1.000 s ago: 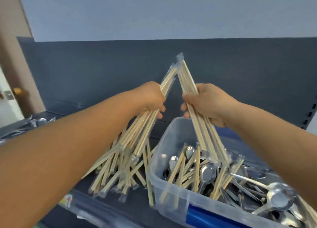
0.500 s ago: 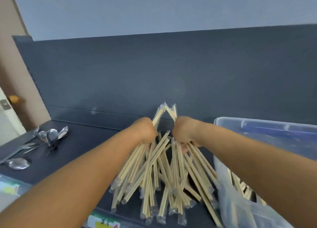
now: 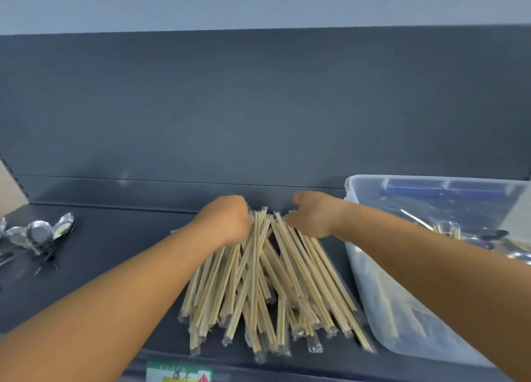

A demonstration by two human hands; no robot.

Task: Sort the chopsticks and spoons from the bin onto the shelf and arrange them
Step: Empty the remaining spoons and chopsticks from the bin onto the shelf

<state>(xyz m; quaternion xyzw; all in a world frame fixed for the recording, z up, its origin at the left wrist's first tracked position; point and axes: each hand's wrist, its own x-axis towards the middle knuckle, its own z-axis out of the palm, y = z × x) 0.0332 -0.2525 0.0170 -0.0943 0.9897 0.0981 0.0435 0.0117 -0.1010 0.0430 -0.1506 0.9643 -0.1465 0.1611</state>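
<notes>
Chopsticks point(image 3: 267, 284) now lie flat in one fanned pile on the dark shelf point(image 3: 115, 255), far ends bunched near the back panel point(image 3: 258, 108), near ends spread toward the front edge. Half a second ago we had them raised in a tent; a second ago our right bunch stood over the bin. All are in clear wrappers, too many and too overlapped to count. Our left hand point(image 3: 227, 220) has fingers curled on the pile's far left ends. Our right hand point(image 3: 313, 217) rests at the far right ends, fingers bent down; whether it grips or only touches, we cannot tell. One clear bin point(image 3: 373, 295) sits just right of the pile, touching its edge, with more wrapped sticks and spoons inside. Spoons point(image 3: 43, 232) on the shelf's far left: about four bowls visible, well apart from the pile. One label point(image 3: 178, 374) on the shelf front.
</notes>
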